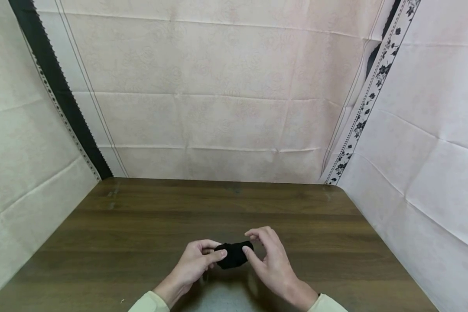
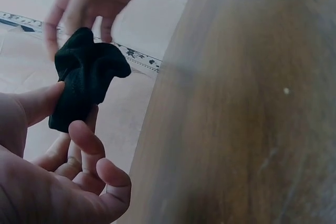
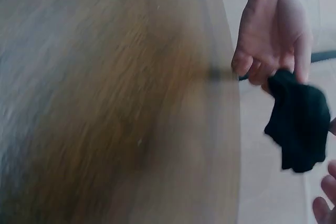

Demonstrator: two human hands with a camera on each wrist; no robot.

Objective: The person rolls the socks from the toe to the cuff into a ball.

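Black cloth (image 1: 234,254), soft, bunched, perhaps knit.

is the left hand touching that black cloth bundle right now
Touching. The left wrist view shows the left hand pinching the black cloth bundle, thumb pressed against its side; the head view agrees.
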